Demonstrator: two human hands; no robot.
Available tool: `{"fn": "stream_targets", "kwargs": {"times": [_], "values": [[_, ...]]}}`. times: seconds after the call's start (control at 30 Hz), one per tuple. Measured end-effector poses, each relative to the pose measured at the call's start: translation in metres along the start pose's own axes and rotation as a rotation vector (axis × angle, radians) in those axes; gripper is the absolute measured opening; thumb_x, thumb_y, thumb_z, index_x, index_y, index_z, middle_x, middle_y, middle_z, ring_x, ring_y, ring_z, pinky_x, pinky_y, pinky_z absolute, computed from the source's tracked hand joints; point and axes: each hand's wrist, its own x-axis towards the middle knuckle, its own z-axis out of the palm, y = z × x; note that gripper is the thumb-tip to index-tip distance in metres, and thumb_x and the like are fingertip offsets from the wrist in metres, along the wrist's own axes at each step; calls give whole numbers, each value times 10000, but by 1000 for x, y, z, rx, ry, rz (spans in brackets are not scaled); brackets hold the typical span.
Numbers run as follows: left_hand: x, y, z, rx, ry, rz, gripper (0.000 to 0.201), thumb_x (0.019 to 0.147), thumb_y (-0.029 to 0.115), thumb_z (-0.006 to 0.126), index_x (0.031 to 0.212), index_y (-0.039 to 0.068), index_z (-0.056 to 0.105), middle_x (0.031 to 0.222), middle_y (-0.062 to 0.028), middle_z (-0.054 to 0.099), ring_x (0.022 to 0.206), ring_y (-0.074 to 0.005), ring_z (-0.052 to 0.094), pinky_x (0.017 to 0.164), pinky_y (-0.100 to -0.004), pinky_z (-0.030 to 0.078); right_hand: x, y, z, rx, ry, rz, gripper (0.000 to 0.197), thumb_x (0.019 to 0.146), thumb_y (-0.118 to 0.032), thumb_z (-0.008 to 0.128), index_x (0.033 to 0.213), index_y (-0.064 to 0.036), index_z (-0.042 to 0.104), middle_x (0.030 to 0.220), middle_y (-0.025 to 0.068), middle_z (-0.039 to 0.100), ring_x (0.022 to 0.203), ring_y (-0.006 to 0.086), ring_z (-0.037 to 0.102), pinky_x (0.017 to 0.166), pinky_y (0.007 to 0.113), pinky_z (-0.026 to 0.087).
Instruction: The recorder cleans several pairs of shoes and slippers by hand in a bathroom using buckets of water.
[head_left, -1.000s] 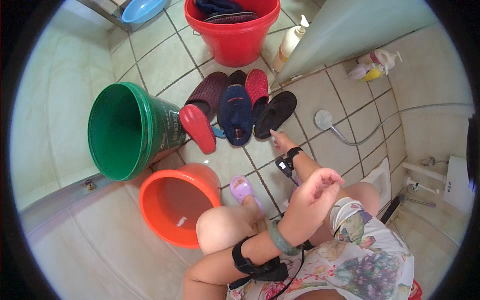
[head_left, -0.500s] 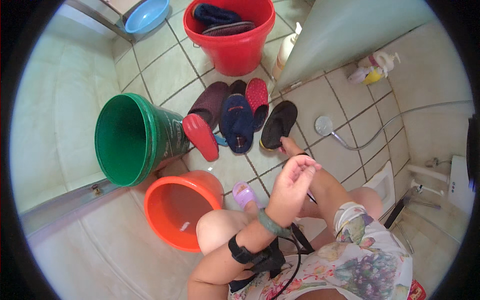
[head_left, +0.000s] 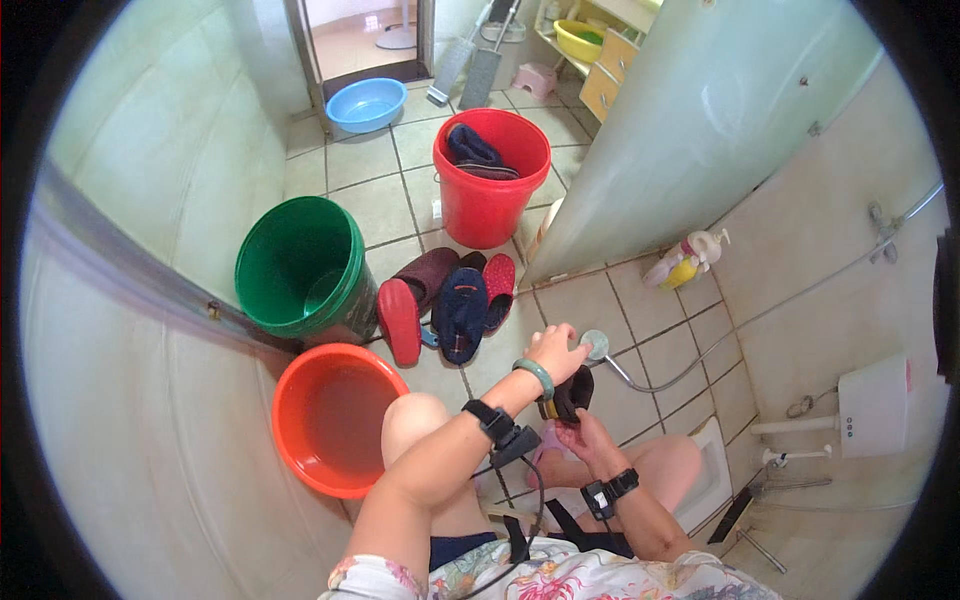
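Green bucket, its side print too small to read. Orange bucket of murky water nearby. Slippers before a red bucket. Left hand bent over a dark slipper, grip unclear; right hand grasping that slipper. Shower head close by.

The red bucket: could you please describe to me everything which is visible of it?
The red bucket is round, narrowing toward its base, with glossy walls that look like plastic. It stands upright and lidless on the tiled floor, just beyond the row of slippers. Inside lie what look like a dark blue slipper and a dark purplish one. The left hand and right hand are both away from it. Its bottom inside is hidden.
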Motion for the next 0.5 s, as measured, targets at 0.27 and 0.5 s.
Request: {"fn": "stream_targets", "kwargs": {"times": [0.27,0.5], "values": [[-23,-15,51,-488,-278,-202,886,635,440,763,1270,-67,408,1111,-228,582,977,-284,603,855,-361,481,-67,-21,21,-381,194,-553,235,857,-180,454,969,-13,574,790,55,589,645,129,544,550,266,447],[-14,-27,33,-719,-393,-165,509,677,165,720,1087,-75,535,947,-152,644,818,-211,633,746,-336,512,-107,-57,11,-504,43,-398,675,870,-556,479,1304,-45,401,1243,136,480,1078,247,505,886,372,420]]}}
